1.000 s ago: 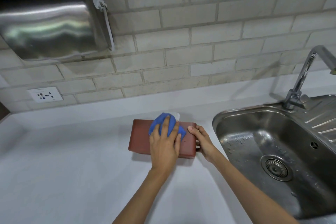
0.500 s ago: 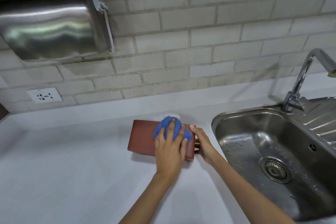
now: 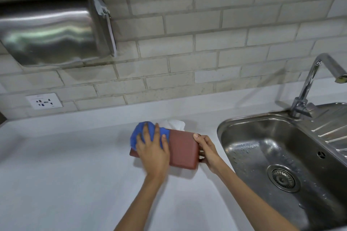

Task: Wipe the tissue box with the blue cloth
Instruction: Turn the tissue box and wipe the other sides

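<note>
Left hand [image 3: 152, 153] flat, palm down, fingers spread, pressing the blue cloth [image 3: 148, 133] onto the left end of the tissue box [image 3: 183, 149]. Cloth is bunched under the fingers, sticking out past the fingertips and over the box's left edge. Hand is motion-blurred.

Right hand [image 3: 207, 149] clamps the box's right end: thumb on the top edge, fingers wrapped around the end face, touching it.

Tissue box: reddish-brown, lying flat on the white worktop [image 3: 65, 174], long axis running left-right, nearer the back edge than the front. A white tissue [image 3: 174, 124] pokes up at the box's far side, just right of the cloth.

Steel sink [image 3: 232, 124] is set in the worktop's right side, just beside the right hand, with the tap [image 3: 308, 84] at its back rim. Wall socket [image 3: 44, 101] and steel wall unit [image 3: 54, 32] sit above the back-left corner, well apart from the box.
</note>
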Available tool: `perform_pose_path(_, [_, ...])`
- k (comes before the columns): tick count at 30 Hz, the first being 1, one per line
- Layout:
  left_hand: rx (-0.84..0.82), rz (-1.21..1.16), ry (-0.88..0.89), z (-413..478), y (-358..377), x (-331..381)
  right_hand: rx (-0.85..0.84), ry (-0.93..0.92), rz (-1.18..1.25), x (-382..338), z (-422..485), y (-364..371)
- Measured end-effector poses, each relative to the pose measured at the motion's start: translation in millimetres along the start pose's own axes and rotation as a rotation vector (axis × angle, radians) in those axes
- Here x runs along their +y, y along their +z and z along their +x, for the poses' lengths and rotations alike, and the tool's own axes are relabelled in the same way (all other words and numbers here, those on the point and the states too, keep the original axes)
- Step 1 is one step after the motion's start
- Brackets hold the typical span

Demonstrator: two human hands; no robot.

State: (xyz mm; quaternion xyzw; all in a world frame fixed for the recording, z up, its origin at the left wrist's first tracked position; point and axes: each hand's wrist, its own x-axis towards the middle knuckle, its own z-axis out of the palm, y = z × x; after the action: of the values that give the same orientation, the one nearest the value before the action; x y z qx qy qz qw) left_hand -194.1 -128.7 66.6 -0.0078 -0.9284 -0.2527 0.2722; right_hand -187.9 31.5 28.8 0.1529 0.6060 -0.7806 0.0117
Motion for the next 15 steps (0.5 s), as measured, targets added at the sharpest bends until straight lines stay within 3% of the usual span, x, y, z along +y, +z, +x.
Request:
perform_pose_path(4, [-0.028,0.012,0.228,-29,12,41,0.022,-0.003,0.005,0,0,0])
perform_pose_path(7, [-0.066,0.018,0.276,-22,11,31,0.044,-0.004,-0.004,-2,0,0])
perform_pose_path(13, [0.012,-0.052,-0.157,24,0,-31,0.045,0.011,-0.021,-2,1,-1])
perform_pose_path(15, [0.004,-0.053,-0.194,23,2,-25,0.028,0.018,-0.034,-3,0,-1])
